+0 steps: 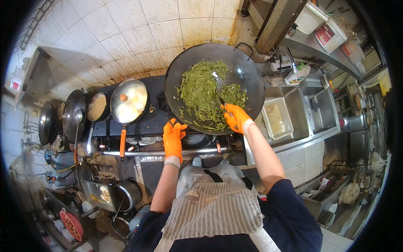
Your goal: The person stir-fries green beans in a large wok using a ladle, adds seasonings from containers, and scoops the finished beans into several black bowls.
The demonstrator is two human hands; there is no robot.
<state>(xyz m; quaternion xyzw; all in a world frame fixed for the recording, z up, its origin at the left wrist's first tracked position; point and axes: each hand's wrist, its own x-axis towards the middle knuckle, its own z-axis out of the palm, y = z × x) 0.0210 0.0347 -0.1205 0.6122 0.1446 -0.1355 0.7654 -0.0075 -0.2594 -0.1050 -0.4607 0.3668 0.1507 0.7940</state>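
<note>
A large dark wok (248,75) sits on the black stove (138,126), tilted a little to my eye. Chopped green beans (201,85) lie in it, part of them blurred by motion. My right hand (236,118), in an orange glove, grips the dark handle of a utensil (219,97) whose head is among the beans. My left hand (173,138), gloved in orange too, is closed around the wok's near-left loop handle (171,122).
Left of the wok stand a pan with a glass lid (130,100), a small pan of tan liquid (96,106) and a wok with a ladle (74,110). A steel rail (141,152) runs along the stove front. At right, a sink (302,126) holds a white plastic tub (277,118).
</note>
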